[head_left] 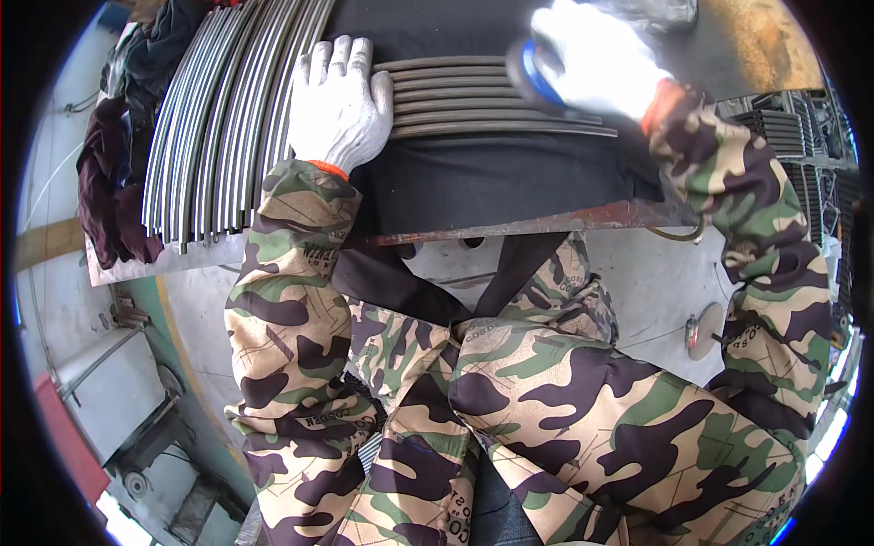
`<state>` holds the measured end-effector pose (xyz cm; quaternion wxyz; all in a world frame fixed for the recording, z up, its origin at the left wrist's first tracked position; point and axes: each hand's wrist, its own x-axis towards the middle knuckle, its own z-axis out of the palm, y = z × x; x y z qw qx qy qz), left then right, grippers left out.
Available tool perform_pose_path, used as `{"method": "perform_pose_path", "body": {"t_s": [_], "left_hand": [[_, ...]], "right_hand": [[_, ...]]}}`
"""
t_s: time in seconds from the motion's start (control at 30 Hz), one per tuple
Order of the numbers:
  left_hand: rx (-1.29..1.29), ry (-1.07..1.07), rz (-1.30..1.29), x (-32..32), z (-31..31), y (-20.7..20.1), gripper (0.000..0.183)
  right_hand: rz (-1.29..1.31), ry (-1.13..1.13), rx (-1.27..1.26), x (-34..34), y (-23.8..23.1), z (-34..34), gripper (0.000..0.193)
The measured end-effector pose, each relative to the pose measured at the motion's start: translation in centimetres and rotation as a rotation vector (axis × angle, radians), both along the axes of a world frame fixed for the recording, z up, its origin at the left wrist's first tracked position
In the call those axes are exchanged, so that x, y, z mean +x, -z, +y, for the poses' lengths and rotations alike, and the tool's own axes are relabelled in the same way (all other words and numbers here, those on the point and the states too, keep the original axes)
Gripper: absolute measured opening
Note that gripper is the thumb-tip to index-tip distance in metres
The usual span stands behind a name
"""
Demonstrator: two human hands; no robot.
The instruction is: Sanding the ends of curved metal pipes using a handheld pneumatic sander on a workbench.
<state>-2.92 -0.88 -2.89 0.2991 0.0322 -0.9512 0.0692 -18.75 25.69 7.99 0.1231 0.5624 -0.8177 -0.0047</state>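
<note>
Rods (492, 96), a short row of grey metal ones, are lying side by side across the dark top of the bench (510, 182), running left to right just past the near edge. Bench is taking up the upper middle of the view, black mat-like surface, rusty red steel lip (546, 221) along the front. Grey concrete floor (651, 282) is showing below and to the right of it. Person is sitting close in, camouflage sleeves and trousers filling the lower half.

Bigger stack of long curved metal bars (218, 118) is lying on the left part of the bench, running away from the viewer, ends overhanging a pale sheet. Dark maroon cloth bundle (105, 182) is sitting just left of that stack. Green-painted machine frame (182, 364) and grey metal parts are sitting on the floor at lower left. Racks of dark metal pieces (801, 146) are standing at far right.

Left hand (339, 105), white knit glove, is pressing flat on the left ends of the rods, fingers together and stretched out, not clamped round anything. Right hand (596, 59), also gloved, is blurred, fingers wrapped on a small round blue-rimmed disc tool (528, 73) touching the rods near their right part. Small round disc (703, 329) is lying on the floor at right, well apart from the bench.
</note>
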Motion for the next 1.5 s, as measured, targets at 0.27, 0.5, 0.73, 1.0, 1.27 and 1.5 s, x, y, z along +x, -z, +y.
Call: {"method": "perform_pose_path", "body": {"t_s": [0.27, 0.5, 0.73, 1.0, 1.27, 1.5], "left_hand": [[0.023, -0.055, -0.052, 0.1, 0.0, 0.2, 0.047], [0.025, -0.028, -0.024, -0.1, 0.7, -0.4, 0.043], [0.108, -0.032, -0.078, 0.0, 1.0, -0.4, 0.043], [0.044, -0.022, -0.036, 0.4, 1.0, -0.1, 0.044], [0.051, -0.046, -0.136, 0.1, 0.5, -0.4, 0.046], [-0.013, -0.064, -0.154, -0.4, -0.1, -0.3, 0.048]], "right_hand": [[-0.095, -0.079, 0.01, 3.4, 0.8, -5.6, 0.029], [-0.206, -0.116, -0.025, 5.1, -1.0, -6.8, 0.021], [-0.209, -0.117, -0.018, 5.1, -1.4, -6.3, 0.023], [-0.148, -0.023, 0.01, 2.8, -1.1, -8.1, 0.025], [-0.148, 0.022, 0.034, 1.9, -1.1, -9.4, 0.027], [-0.148, 0.087, 0.065, 1.1, -1.3, -10.4, 0.03]]}}
